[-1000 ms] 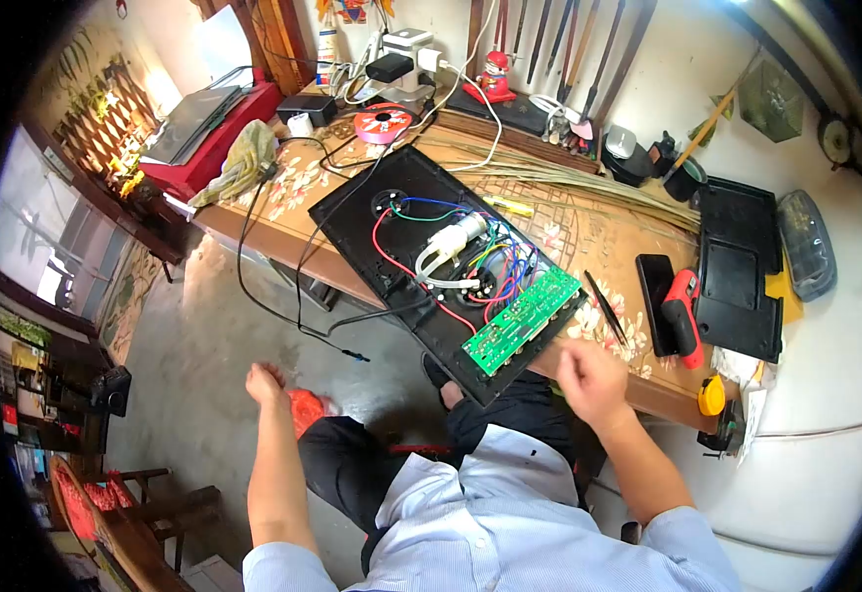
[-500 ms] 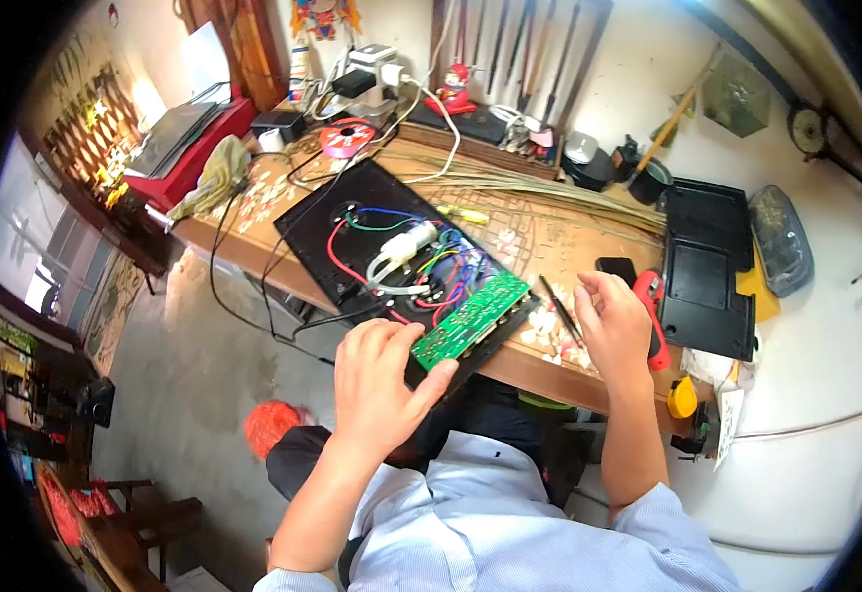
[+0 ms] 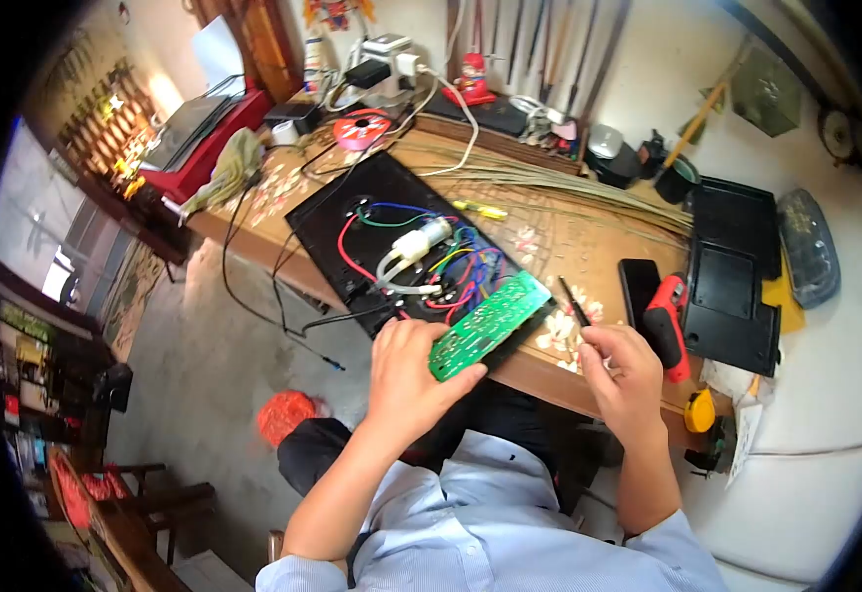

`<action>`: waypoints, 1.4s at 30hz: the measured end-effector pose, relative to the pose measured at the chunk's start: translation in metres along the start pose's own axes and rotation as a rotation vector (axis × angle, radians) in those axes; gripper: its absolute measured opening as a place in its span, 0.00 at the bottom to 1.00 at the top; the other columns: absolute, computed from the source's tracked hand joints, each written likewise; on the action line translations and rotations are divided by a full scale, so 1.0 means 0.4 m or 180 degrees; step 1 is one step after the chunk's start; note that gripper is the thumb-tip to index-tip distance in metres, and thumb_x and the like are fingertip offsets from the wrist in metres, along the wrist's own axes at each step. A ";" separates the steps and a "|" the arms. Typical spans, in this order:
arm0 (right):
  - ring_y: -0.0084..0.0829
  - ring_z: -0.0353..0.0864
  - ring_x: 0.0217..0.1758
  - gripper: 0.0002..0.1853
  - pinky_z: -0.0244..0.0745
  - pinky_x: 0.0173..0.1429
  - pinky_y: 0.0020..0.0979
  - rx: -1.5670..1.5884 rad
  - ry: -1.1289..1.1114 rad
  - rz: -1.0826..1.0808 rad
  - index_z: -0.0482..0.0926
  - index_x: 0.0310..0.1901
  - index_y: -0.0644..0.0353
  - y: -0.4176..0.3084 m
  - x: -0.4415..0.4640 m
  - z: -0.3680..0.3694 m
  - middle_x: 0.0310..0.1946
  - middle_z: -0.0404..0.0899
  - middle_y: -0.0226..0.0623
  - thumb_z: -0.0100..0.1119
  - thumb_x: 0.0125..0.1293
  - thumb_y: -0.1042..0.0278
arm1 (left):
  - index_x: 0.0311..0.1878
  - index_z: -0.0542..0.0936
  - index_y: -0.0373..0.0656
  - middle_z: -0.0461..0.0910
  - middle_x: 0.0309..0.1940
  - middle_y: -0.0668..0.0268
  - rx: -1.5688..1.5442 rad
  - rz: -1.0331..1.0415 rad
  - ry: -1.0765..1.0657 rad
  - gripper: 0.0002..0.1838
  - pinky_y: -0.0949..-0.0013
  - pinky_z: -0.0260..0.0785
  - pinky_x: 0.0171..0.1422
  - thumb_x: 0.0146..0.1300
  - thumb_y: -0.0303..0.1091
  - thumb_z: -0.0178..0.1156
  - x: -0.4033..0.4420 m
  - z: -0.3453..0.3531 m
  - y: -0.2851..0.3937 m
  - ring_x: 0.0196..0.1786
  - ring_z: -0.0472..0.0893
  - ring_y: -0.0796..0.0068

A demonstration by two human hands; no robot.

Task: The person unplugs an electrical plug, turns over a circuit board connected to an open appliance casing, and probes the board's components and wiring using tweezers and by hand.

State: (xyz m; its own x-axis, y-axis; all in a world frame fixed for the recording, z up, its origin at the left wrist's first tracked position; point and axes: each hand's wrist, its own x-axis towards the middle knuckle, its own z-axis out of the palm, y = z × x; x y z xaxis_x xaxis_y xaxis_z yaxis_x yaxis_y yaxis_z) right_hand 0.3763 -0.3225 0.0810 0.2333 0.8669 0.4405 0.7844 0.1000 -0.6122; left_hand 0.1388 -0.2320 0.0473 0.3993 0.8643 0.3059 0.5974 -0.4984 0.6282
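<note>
My left hand [image 3: 411, 380] is closed on the near left end of a green circuit board [image 3: 490, 321], thumb along its front edge. The board lies tilted at the near end of a black panel [image 3: 327, 207]. Red, blue, green and yellow wires run to it, and a small white pump [image 3: 413, 245] with clear tubing sits on the panel. Over the table's front edge, my right hand [image 3: 623, 375] pinches the near end of a slim black pen-like tool [image 3: 574, 299]. The tool's exact kind is unclear.
To the right are a black phone [image 3: 638, 289], a red and black tool [image 3: 666, 331], an opened black case [image 3: 732, 281] and a yellow tape measure [image 3: 699, 410]. A yellow screwdriver [image 3: 480, 209] and bamboo strips [image 3: 569, 187] lie behind the panel. Cables hang off the left side.
My right hand has come down onto the black tool's near end and closed there. My left hand now grips the board's end, and the board is tilted up more.
</note>
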 end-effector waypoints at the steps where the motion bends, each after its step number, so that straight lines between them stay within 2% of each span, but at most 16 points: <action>1: 0.38 0.82 0.37 0.07 0.77 0.42 0.33 0.0194 -0.0149 -0.0086 0.83 0.41 0.61 -0.015 0.016 0.012 0.35 0.83 0.40 0.65 0.61 0.74 | 0.46 0.81 0.37 0.79 0.44 0.55 -0.0122 -0.0067 -0.0003 0.29 0.52 0.62 0.66 0.46 0.48 0.75 -0.001 0.004 0.001 0.54 0.76 0.52; 3: 0.38 0.82 0.36 0.07 0.77 0.42 0.34 0.0282 -0.0317 -0.0340 0.83 0.40 0.60 -0.040 0.058 0.042 0.35 0.82 0.39 0.66 0.60 0.73 | 0.47 0.80 0.37 0.78 0.45 0.56 -0.0107 -0.0056 0.0103 0.29 0.50 0.60 0.69 0.46 0.47 0.76 -0.009 0.017 0.002 0.55 0.75 0.52; 5: 0.39 0.82 0.36 0.06 0.77 0.42 0.36 0.0207 -0.0742 -0.1115 0.83 0.38 0.59 -0.067 0.109 0.076 0.34 0.82 0.38 0.67 0.59 0.72 | 0.49 0.79 0.38 0.78 0.45 0.56 -0.0098 -0.0044 0.0208 0.30 0.48 0.58 0.72 0.45 0.46 0.76 -0.020 0.026 -0.002 0.56 0.75 0.53; 7: 0.40 0.82 0.36 0.05 0.77 0.41 0.38 0.0111 -0.0858 -0.1353 0.82 0.35 0.58 -0.086 0.147 0.113 0.32 0.81 0.37 0.66 0.59 0.70 | 0.52 0.78 0.40 0.77 0.48 0.57 -0.0171 -0.0056 0.0252 0.32 0.43 0.52 0.76 0.45 0.45 0.77 -0.025 0.034 -0.007 0.58 0.75 0.54; 9: 0.40 0.82 0.37 0.04 0.78 0.42 0.39 -0.0387 -0.1310 -0.1704 0.82 0.34 0.57 -0.097 0.171 0.140 0.31 0.81 0.36 0.64 0.59 0.68 | 0.52 0.77 0.42 0.77 0.48 0.59 -0.0188 -0.0044 0.0328 0.32 0.43 0.52 0.76 0.44 0.43 0.78 -0.029 0.037 -0.007 0.57 0.75 0.54; 12: 0.40 0.83 0.39 0.06 0.79 0.43 0.41 -0.0641 -0.1663 -0.1629 0.83 0.35 0.55 -0.116 0.191 0.157 0.32 0.82 0.36 0.63 0.60 0.64 | 0.53 0.76 0.43 0.76 0.46 0.60 -0.0261 -0.0017 0.0411 0.32 0.43 0.53 0.76 0.43 0.38 0.79 -0.030 0.041 -0.004 0.56 0.75 0.55; 20: 0.43 0.85 0.40 0.10 0.80 0.45 0.44 -0.0745 -0.2122 -0.1446 0.85 0.39 0.55 -0.130 0.226 0.165 0.34 0.85 0.41 0.61 0.61 0.61 | 0.54 0.76 0.43 0.74 0.45 0.61 -0.0303 0.0048 0.0487 0.32 0.44 0.53 0.76 0.45 0.37 0.78 -0.033 0.042 -0.001 0.57 0.74 0.55; 22: 0.45 0.85 0.40 0.11 0.80 0.45 0.45 -0.0943 -0.2666 -0.0948 0.85 0.39 0.54 -0.151 0.245 0.159 0.33 0.85 0.43 0.60 0.60 0.60 | 0.54 0.76 0.43 0.73 0.46 0.61 -0.0282 0.0065 0.0498 0.32 0.44 0.53 0.76 0.45 0.37 0.77 -0.035 0.043 0.000 0.57 0.74 0.55; 23: 0.45 0.85 0.40 0.11 0.80 0.45 0.45 -0.0945 -0.2666 -0.0954 0.85 0.39 0.54 -0.159 0.255 0.157 0.33 0.85 0.43 0.60 0.60 0.60 | 0.54 0.76 0.43 0.73 0.46 0.61 -0.0254 0.0072 0.0501 0.32 0.44 0.52 0.76 0.45 0.38 0.77 -0.035 0.043 0.000 0.57 0.73 0.55; 32: 0.46 0.85 0.42 0.15 0.78 0.49 0.42 -0.0907 -0.3454 -0.0537 0.85 0.40 0.57 -0.169 0.318 0.176 0.34 0.85 0.46 0.64 0.53 0.58 | 0.54 0.76 0.41 0.72 0.46 0.60 -0.0154 0.0087 0.0474 0.33 0.44 0.52 0.77 0.45 0.37 0.77 -0.034 0.044 0.003 0.57 0.73 0.55; 34: 0.41 0.85 0.38 0.18 0.79 0.45 0.38 -0.1009 -0.3575 -0.0636 0.83 0.42 0.61 -0.163 0.322 0.183 0.33 0.85 0.42 0.64 0.53 0.58 | 0.54 0.76 0.40 0.72 0.46 0.60 -0.0157 0.0100 0.0471 0.32 0.44 0.52 0.77 0.44 0.37 0.77 -0.034 0.044 0.006 0.57 0.73 0.55; 37: 0.39 0.85 0.38 0.17 0.78 0.45 0.36 -0.0868 -0.3722 -0.0390 0.82 0.42 0.62 -0.167 0.326 0.187 0.33 0.84 0.41 0.65 0.52 0.60 | 0.53 0.76 0.40 0.72 0.46 0.60 -0.0154 0.0101 0.0506 0.32 0.44 0.52 0.77 0.44 0.37 0.77 -0.031 0.043 0.006 0.56 0.73 0.55; 42: 0.37 0.84 0.38 0.17 0.78 0.44 0.35 -0.0799 -0.3751 -0.0476 0.81 0.41 0.63 -0.160 0.328 0.192 0.33 0.84 0.40 0.64 0.52 0.61 | 0.53 0.76 0.40 0.73 0.45 0.60 -0.0162 0.0127 0.0544 0.31 0.44 0.52 0.77 0.44 0.36 0.77 -0.033 0.045 0.003 0.56 0.74 0.55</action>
State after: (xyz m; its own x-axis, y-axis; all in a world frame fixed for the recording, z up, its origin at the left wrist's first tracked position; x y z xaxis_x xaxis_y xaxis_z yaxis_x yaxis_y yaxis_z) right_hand 0.3125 -0.1776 0.1275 -0.4325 0.7805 -0.4514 0.8788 0.2530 -0.4046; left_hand 0.1467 -0.2453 0.0311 0.2953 0.8450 0.4457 0.5458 -0.5321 0.6472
